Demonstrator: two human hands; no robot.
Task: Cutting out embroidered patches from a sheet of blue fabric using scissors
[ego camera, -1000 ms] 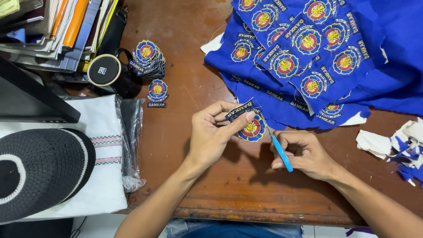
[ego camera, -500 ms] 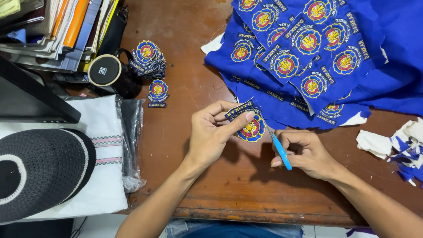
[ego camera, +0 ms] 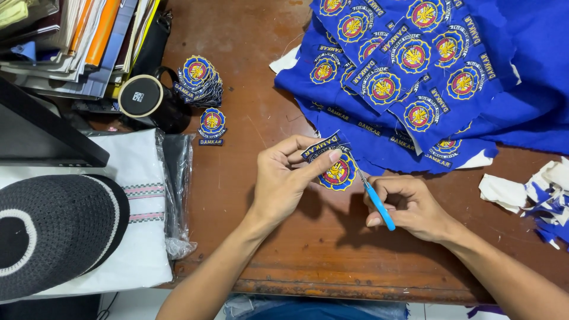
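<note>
My left hand (ego camera: 284, 178) pinches an embroidered patch (ego camera: 335, 170): a round yellow, red and blue badge with a dark lettered strip on top, held just above the wooden table (ego camera: 249, 118). My right hand (ego camera: 409, 204) grips a small blue-handled cutter (ego camera: 374, 198), its metal tip touching the patch's right edge. Just behind both hands lies a blue cloth sheet (ego camera: 427, 83) covered with several more of the same badges.
A pile of cut-out patches (ego camera: 200, 80) and one loose patch (ego camera: 211, 125) lie at the left, beside a black mug (ego camera: 145, 102). Stacked books and papers (ego camera: 77, 41), folded white fabric (ego camera: 118, 225), a black knitted cap (ego camera: 53, 231) and blue-white cloth scraps (ego camera: 533, 195) surround the work area.
</note>
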